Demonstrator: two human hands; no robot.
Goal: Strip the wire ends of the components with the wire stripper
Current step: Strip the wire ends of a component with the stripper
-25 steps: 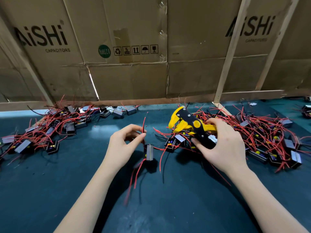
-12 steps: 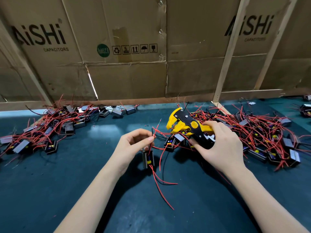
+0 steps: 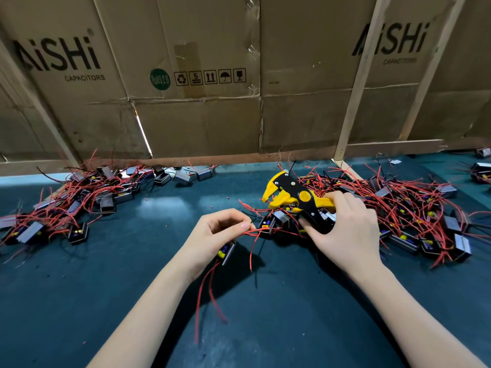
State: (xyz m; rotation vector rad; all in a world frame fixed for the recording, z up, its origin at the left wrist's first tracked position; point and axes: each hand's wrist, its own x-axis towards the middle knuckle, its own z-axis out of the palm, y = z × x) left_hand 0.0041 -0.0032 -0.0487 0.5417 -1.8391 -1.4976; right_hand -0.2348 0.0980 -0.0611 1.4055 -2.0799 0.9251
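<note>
Left hand (image 3: 216,235) pinches a component's red wire (image 3: 249,232); right hand (image 3: 345,229) grips the wire stripper (image 3: 295,197) over a dark green worktop (image 3: 132,274) backed by cardboard boxes (image 3: 199,88).

We have a single head-worn view, wide-angle, facing forward and down over the dark green table (image 3: 79,301). It sits close above the table's near edge, both forearms entering from below. Beyond the table's far edge, the cardboard wall (image 3: 202,123) fills the upper half
</note>
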